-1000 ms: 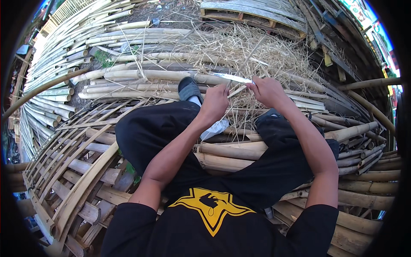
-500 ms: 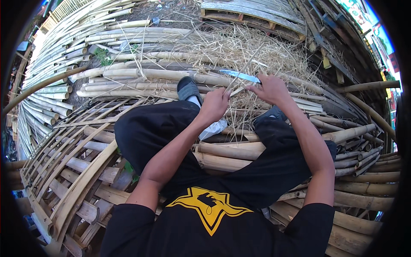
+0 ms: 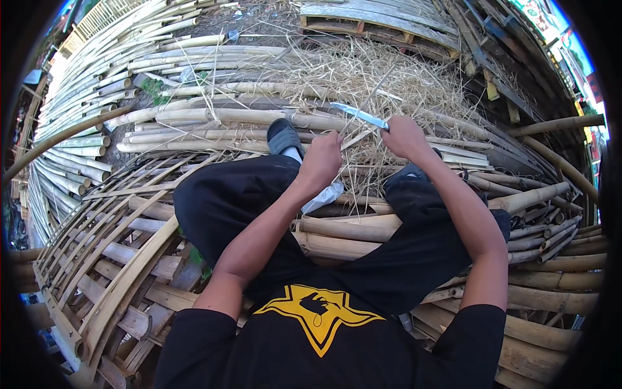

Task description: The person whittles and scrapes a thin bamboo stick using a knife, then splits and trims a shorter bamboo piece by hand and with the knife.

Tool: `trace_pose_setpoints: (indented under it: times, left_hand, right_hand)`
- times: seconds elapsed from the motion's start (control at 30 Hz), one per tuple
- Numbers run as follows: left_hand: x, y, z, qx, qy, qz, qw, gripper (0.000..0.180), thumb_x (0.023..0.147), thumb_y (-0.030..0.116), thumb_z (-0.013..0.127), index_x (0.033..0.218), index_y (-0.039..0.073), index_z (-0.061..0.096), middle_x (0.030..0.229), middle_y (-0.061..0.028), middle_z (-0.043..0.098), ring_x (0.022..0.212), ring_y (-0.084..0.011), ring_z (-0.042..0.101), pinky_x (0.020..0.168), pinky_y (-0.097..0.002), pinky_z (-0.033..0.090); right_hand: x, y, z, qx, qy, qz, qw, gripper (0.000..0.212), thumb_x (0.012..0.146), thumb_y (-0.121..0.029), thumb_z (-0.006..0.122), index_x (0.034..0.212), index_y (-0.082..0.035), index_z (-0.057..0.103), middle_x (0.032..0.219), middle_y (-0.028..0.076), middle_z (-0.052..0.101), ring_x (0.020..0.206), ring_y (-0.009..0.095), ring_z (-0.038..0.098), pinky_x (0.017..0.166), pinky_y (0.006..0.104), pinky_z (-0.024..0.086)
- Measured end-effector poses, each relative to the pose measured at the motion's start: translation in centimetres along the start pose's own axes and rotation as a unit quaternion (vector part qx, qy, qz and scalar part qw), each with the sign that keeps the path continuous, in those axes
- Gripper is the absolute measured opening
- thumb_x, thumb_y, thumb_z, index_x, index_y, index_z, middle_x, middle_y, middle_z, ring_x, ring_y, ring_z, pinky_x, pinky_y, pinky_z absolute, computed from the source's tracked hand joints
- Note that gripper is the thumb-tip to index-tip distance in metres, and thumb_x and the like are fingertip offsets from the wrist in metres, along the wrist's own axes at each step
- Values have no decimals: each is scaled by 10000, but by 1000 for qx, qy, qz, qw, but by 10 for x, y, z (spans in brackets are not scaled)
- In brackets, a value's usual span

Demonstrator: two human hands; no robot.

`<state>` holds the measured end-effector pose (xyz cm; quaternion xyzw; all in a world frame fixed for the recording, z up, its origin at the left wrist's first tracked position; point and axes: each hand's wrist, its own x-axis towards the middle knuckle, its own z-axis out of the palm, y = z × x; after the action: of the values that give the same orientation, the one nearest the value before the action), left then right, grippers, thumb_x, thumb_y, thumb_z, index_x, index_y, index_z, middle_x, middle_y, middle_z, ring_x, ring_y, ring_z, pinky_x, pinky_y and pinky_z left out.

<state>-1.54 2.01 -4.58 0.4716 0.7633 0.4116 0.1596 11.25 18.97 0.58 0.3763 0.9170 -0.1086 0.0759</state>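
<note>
My right hand [image 3: 405, 137] is wrapped round the handle of a knife [image 3: 360, 116]. Its long, bright blade points left and slightly away from me, above the straw-like shavings. To the left, at about the same height, my left hand [image 3: 322, 158] is closed in a pinch. A thin, pale bamboo strip [image 3: 355, 139] runs from its fingertips toward the right hand; against the shavings its far end is hard to make out. The knife blade is apart from my left fingers.
A heap of shavings [image 3: 395, 74] lies ahead, before a wooden pallet [image 3: 382, 26]. Bamboo poles [image 3: 240, 115] lie across the ground. A slatted bamboo frame [image 3: 123, 259] is at my left, stacked bamboo [image 3: 544, 285] at my right. A sandal [image 3: 283, 137] is on my foot.
The knife and the strip crossed earlier; now the blade is clear of it and tilts more steeply. My right hand has shifted slightly; my left hand has turned and moved a little left.
</note>
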Motion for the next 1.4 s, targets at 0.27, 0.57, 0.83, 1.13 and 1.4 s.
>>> trace_pose_setpoints:
  times: [0.27,0.57,0.83,1.13,1.4]
  left_hand:
    - [-4,1,13,42,-6,5,999,258,948,165,472,814,-44,542,705,-283,569,698,-477,555,627,-534,403]
    - [-5,9,17,-50,-29,-16,998,291,936,175,492,770,-45,583,697,-278,573,694,-457,573,633,-502,433]
    - [-4,-4,14,-78,-69,-70,992,338,978,238,474,776,-7,588,548,-73,526,458,-125,476,475,-308,388]
    - [30,22,-59,-604,-320,-169,710,460,1016,289,346,1391,23,368,1158,-181,584,937,-246,636,800,-322,532]
    - [27,26,-61,-362,-118,-23,925,399,925,189,515,1280,8,508,1078,-140,619,841,-208,658,704,-293,521]
  right_hand:
    - [6,-1,-11,-53,5,45,998,251,755,-187,589,865,20,679,860,225,670,830,383,662,753,458,532]
    - [23,27,0,-150,85,-27,985,182,788,-156,547,819,-48,690,854,196,679,828,337,679,707,438,548]
    - [34,17,-2,-172,111,-41,978,186,820,-129,521,830,-53,691,867,156,688,843,303,684,713,423,551]
    - [23,37,8,18,-39,53,998,306,776,-188,550,929,50,668,975,268,650,916,394,641,830,454,514]
    - [40,-10,60,237,-114,164,951,408,767,-248,557,932,115,640,951,290,647,882,412,648,772,438,528]
